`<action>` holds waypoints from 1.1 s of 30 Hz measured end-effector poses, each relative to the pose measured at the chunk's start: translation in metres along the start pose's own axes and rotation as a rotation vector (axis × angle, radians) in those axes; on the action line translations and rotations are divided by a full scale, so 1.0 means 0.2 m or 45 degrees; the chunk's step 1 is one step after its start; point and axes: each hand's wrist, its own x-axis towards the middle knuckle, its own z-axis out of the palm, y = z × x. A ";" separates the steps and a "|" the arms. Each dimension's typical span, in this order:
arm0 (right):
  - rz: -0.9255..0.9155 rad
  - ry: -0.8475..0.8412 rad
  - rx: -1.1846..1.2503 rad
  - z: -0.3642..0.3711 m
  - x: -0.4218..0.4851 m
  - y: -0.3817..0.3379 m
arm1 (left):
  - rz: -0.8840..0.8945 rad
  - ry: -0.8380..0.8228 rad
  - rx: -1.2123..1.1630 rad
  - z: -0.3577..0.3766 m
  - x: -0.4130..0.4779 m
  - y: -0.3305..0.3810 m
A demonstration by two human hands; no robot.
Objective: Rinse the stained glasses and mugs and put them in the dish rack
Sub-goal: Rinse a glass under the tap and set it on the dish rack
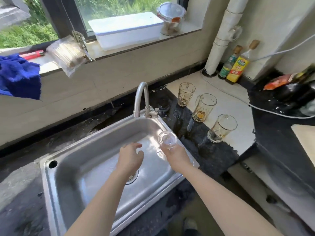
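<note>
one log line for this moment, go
right hand: holds clear glass over sink | left hand: open, empty, over sink | stained glasses: three on counter | tap: no stream visible

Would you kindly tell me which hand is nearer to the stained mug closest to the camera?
Right. The right hand, gripping a clear glass, is at the sink's right edge, just left of the stained mug; the left hand is farther left, over the basin.

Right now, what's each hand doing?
Left hand: open, holding nothing, above the sink.
Right hand: grips a clear glass.
</note>
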 end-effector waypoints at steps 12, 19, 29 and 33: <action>0.134 0.537 0.308 -0.96 -0.48 0.56 | 0.858 -0.160 0.029 0.67 -0.12 1.01; 0.309 0.832 0.239 -1.57 -1.08 1.17 | 1.252 -0.481 0.125 1.36 -0.63 1.69; 0.586 1.183 0.206 -2.19 -1.97 2.13 | 1.444 -0.823 0.356 2.34 -1.58 2.41; 0.696 1.290 0.223 -2.45 -2.19 2.43 | 1.518 -0.898 0.394 2.63 -1.84 2.71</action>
